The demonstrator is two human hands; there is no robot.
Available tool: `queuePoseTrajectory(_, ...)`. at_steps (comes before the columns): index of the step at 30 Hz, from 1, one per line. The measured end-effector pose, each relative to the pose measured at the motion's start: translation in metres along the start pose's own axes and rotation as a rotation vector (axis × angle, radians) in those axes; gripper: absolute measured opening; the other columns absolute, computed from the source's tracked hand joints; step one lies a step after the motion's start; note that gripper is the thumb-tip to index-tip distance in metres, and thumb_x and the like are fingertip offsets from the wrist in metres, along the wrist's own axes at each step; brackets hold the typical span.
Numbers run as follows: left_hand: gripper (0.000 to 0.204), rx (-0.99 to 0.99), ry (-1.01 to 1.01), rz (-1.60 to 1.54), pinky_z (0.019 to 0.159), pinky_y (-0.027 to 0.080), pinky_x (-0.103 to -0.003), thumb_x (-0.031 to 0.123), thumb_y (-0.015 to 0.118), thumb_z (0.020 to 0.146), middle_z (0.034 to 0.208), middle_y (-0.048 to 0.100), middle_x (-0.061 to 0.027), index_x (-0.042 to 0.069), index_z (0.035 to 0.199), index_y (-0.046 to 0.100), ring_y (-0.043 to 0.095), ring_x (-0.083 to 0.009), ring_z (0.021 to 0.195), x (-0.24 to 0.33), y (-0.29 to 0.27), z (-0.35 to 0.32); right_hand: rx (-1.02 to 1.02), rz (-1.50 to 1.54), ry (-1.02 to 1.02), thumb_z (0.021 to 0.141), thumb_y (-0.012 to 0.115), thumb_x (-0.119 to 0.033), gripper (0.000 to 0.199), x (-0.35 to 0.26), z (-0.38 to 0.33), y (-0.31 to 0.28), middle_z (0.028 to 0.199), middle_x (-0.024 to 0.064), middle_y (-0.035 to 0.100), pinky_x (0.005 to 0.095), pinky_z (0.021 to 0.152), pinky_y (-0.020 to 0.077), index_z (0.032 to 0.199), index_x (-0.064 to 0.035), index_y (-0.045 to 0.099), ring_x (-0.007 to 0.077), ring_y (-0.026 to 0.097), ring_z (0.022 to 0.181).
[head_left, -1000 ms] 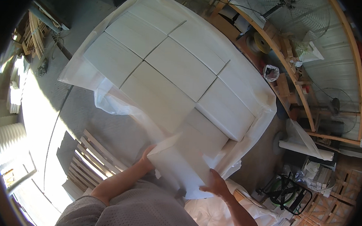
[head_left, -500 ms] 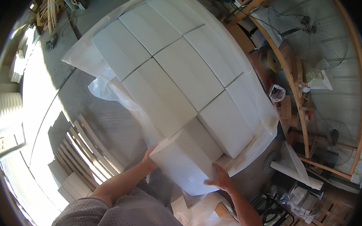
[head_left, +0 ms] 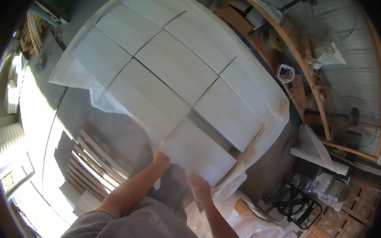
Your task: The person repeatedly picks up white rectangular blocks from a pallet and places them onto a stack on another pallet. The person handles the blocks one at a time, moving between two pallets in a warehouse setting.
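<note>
Near box laid in line, gap beside it remains

The box (head_left: 197,151) is just below the middle of the frame, at the near end of the block of white boxes (head_left: 176,66). As far as can be judged, most of the laying-out is done: the other boxes lie side by side in close rows on the pale sheet (head_left: 67,72). What seems left is this one: a shaded strip runs along its upper-right side, so it is not yet flush with its neighbour there. Whether it rests fully down cannot be told.

Its broad face is up, and its long axis runs from upper left to lower right, roughly parallel to the neighbours. Nothing marks one end as the front.

The left hand (head_left: 161,157) is at the box's left corner, its fingertips hidden. The right hand (head_left: 198,188) is blurred by the lower edge; I cannot tell whether either grips.
</note>
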State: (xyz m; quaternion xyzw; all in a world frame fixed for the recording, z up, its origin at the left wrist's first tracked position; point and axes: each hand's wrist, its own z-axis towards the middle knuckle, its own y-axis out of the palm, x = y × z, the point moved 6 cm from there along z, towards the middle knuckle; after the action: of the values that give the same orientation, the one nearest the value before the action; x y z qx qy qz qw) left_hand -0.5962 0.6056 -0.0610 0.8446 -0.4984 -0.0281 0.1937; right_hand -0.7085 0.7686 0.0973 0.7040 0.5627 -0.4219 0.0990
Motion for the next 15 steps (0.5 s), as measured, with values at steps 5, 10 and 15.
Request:
queuePoseTrajectory(5, 0.032, 0.050, 0.069, 0.165, 0.079, 0.051, -0.036, 0.028, 0.050, 0.095, 0.105, 0.062, -0.0057, 0.007, 0.117, 0.054, 0.061, -0.0223, 0.096, 0.004, -0.002, -0.010, 0.034, 0.796, 0.408, 0.088, 0.063, -0.022, 0.029, 0.068, -0.022, 0.055, 0.105, 0.0114, 0.067, 0.0333, 0.083, 0.0507, 0.111, -0.0031, 0.065, 0.0229, 0.065, 0.095)
queuePoseTrajectory(10, 0.027, -0.034, -0.085, 0.519, 0.061, 0.045, -0.029, 0.032, 0.050, 0.096, 0.095, 0.063, -0.0019, 0.012, 0.113, 0.057, 0.059, -0.0152, 0.076, -0.018, 0.005, -0.036, 0.156, 0.027, 0.097, 0.086, 0.067, -0.028, 0.038, 0.083, 0.019, 0.025, 0.116, 0.0121, 0.064, 0.0401, 0.093, 0.0465, 0.118, -0.0088, 0.062, 0.0315, 0.060, 0.107)
queuePoseTrajectory(15, 0.024, -0.161, -0.019, 0.686, 0.052, 0.038, -0.024, 0.034, 0.051, 0.097, 0.082, 0.062, 0.0023, 0.015, 0.108, 0.059, 0.053, -0.0072, 0.063, -0.008, 0.007, -0.023, 0.300, -0.112, -0.011, 0.085, 0.068, -0.029, 0.042, 0.085, 0.034, 0.020, 0.121, 0.0131, 0.061, 0.0412, 0.097, 0.0435, 0.120, -0.0078, 0.061, 0.0321, 0.056, 0.113)
